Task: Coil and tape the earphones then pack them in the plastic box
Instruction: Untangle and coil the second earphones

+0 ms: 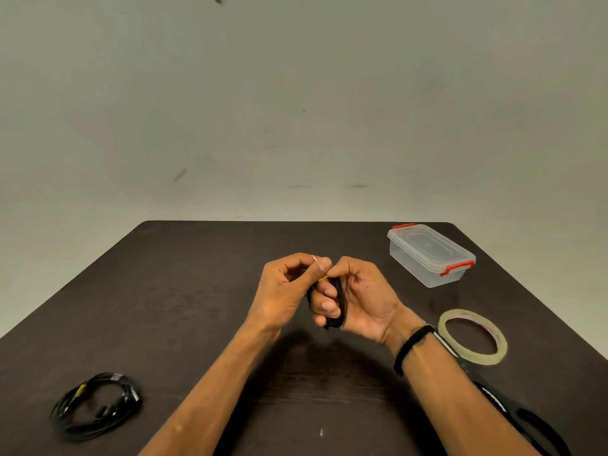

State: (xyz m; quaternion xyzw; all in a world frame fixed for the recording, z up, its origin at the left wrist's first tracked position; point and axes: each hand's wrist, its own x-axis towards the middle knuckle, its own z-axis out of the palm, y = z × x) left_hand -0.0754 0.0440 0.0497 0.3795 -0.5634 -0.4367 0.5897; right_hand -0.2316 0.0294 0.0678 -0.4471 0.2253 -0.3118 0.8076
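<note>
The black earphone cable (pixel 339 299) is bundled in loops above the dark table (pixel 197 307), gripped in the closed right hand (pixel 360 299). The left hand (pixel 289 287) pinches a yellow section of the cable between thumb and fingers. Right of the right hand stand the closed plastic box (pixel 429 255) and, nearer, the tape roll (pixel 473 337). A second coiled cable (pixel 97 406) lies near-left of the left hand.
</note>
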